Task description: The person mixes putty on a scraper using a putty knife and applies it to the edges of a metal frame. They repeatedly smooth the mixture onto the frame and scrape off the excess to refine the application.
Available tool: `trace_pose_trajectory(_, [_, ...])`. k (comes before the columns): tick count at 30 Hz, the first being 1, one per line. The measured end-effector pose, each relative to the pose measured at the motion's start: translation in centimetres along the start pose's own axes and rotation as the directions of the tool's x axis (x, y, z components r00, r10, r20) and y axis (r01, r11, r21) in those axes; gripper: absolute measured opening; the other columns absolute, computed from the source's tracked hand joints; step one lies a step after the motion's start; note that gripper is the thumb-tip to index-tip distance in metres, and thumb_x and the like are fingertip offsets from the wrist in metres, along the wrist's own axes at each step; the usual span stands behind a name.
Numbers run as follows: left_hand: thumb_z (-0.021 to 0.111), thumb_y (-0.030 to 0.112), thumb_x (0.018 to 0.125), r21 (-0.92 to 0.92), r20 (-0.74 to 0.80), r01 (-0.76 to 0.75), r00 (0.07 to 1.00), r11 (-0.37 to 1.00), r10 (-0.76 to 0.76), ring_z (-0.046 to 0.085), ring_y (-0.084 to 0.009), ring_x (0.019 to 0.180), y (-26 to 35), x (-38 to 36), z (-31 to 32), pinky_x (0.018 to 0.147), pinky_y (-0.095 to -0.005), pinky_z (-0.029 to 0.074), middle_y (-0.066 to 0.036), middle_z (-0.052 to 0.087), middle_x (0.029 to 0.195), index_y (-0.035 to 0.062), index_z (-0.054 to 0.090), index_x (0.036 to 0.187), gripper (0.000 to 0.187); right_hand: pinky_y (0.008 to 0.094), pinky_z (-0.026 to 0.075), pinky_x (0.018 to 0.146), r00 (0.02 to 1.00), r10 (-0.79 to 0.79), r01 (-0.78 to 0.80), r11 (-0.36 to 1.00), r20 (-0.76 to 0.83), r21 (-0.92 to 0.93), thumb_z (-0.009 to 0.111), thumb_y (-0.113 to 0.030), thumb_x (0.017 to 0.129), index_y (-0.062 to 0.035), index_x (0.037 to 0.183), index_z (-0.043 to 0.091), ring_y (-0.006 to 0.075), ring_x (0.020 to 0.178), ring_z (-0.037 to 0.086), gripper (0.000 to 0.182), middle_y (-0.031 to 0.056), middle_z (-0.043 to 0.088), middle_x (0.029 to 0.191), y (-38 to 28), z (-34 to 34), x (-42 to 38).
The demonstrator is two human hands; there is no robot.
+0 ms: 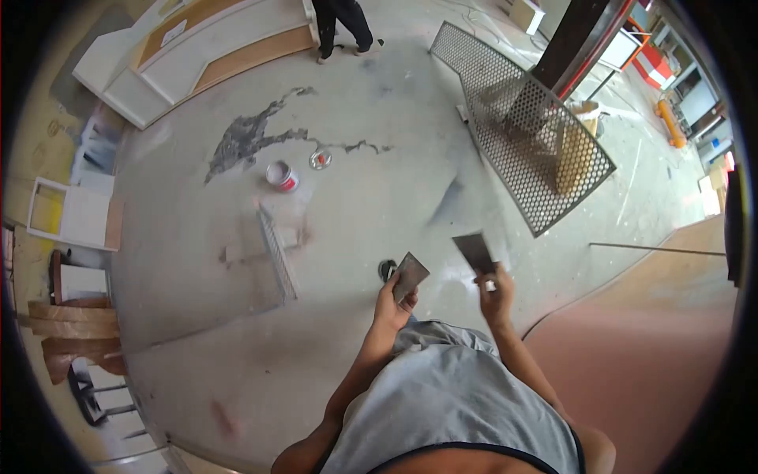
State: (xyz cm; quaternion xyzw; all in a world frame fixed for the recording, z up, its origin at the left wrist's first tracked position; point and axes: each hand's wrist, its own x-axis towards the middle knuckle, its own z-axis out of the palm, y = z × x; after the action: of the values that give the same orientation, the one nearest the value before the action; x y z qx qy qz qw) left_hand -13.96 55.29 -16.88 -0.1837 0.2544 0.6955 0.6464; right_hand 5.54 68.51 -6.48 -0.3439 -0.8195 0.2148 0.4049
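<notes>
My left hand [391, 307] is closed around a flat grey scraper blade [411, 273], held up in front of my body. To its right, my right hand [497, 297] grips a putty knife [474, 251] with a wide dark blade pointing up and to the left; a bit of pale handle shows between the fingers. The two blades are apart. Ahead on the floor stands an open can [282, 177] with a red and white label, and beside it lies a round lid [320, 159] with a red mark.
A perforated metal panel [545, 142] leans by a dark post [580, 47] at the right. A narrow metal strip [275, 254] lies on the floor [355, 205], which has a dark patch. White cabinetry [158, 87] and a person's legs [343, 24] are at the back.
</notes>
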Motion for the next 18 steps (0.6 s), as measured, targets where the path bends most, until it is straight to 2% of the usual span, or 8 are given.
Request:
trace_pose_trajectory(1, [0.060,0.034,0.092,-0.064,0.000,0.013,1.000,0.998,-0.013,0.066,-0.0228,0.064,1.5,1.4,2.1,0.051,-0.0343,0.052,-0.008,0.069,0.085,0.0083,0.061,0.103,0.027,0.0330,0.050,0.065,0.986,0.142,-0.147,0.987,0.082,0.057,0.068,0.005,0.077,-0.0025,0.079,0.059,0.0283,0.071,0.065,0.012,0.0134,0.065,0.079,-2.7,1.1,2.7])
trace_pose_trajectory(2, [0.060,0.034,0.092,-0.064,0.015,0.018,1.000,0.998,-0.017,0.066,-0.0228,0.064,3.0,2.6,4.0,0.051,-0.0343,0.052,-0.008,0.069,0.085,0.0083,0.061,0.103,0.027,0.0355,0.050,0.065,0.968,0.116,-0.137,0.987,0.223,0.080,0.066,0.003,0.078,-0.0040,0.083,0.059,0.0301,0.074,0.064,0.011,0.0137,0.063,0.080,-3.0,2.5,4.5])
trace_pose_trajectory(4, [0.061,0.033,0.091,0.295,-0.056,-0.074,0.994,0.953,0.095,0.067,-0.0225,0.068,7.5,2.9,11.5,0.052,-0.0347,0.052,-0.008,0.069,0.086,0.0069,0.060,0.105,0.029,0.0376,0.048,0.062,0.815,0.128,-0.041,0.985,0.565,-0.165,0.065,-0.001,0.081,-0.0032,0.082,0.059,0.0327,0.070,0.060,0.006,0.0140,0.059,0.075,-1.2,6.7,8.0])
trace_pose_trajectory(8, [0.061,0.029,0.091,0.450,0.101,-0.220,0.976,0.866,0.195,0.067,-0.0219,0.076,16.2,5.7,17.5,0.053,-0.0341,0.051,-0.008,0.067,0.093,0.0040,0.057,0.113,0.033,0.0441,0.046,0.061,0.852,0.277,-0.295,0.955,0.444,-0.030,0.061,-0.011,0.087,-0.0049,0.088,0.059,0.0369,0.069,0.060,0.007,0.0150,0.060,0.085,0.2,10.9,16.3])
trace_pose_trajectory(12, [0.062,0.028,0.091,0.231,0.021,-0.309,0.950,0.923,0.313,0.065,-0.0201,0.075,22.6,8.9,18.0,0.052,-0.0334,0.049,-0.007,0.067,0.094,0.0054,0.058,0.113,0.032,0.0412,0.050,0.061,0.957,-0.009,-0.039,0.987,0.290,0.157,0.060,-0.010,0.087,-0.0064,0.098,0.061,0.0332,0.072,0.063,0.012,0.0127,0.057,0.082,-2.5,15.6,22.8])
trace_pose_trajectory(14, [0.063,0.027,0.090,0.272,0.010,-0.339,0.937,0.900,0.350,0.065,-0.0190,0.075,24.6,10.0,18.6,0.052,-0.0330,0.048,-0.007,0.066,0.093,0.0044,0.058,0.113,0.033,0.0440,0.052,0.066,0.715,0.023,0.078,0.991,0.699,-0.112,0.059,-0.021,0.088,-0.0069,0.111,0.059,0.0350,0.075,0.063,0.027,0.0133,0.058,0.082,-1.1,19.6,25.2])
trace_pose_trajectory(17, [0.061,0.027,0.091,0.380,0.012,-0.406,0.901,0.831,0.434,0.063,-0.0174,0.074,28.6,11.3,20.3,0.049,-0.0344,0.045,-0.005,0.065,0.092,0.0079,0.059,0.109,0.026,0.0391,0.052,0.062,0.666,-0.077,0.166,0.985,0.742,-0.047,0.057,-0.025,0.092,-0.0048,0.110,0.058,0.0289,0.067,0.062,0.028,0.0109,0.060,0.079,4.0,25.5,28.4])
trace_pose_trajectory(18, [0.061,0.027,0.091,0.343,-0.027,-0.435,0.882,0.833,0.471,0.063,-0.0174,0.074,30.1,12.5,20.3,0.049,-0.0344,0.045,-0.005,0.065,0.092,0.0079,0.059,0.109,0.026,0.0341,0.051,0.058,0.600,0.255,-0.568,0.803,0.758,0.180,0.056,-0.026,0.093,-0.0032,0.109,0.058,0.0220,0.060,0.059,0.028,0.0092,0.060,0.078,3.3,26.0,32.0])
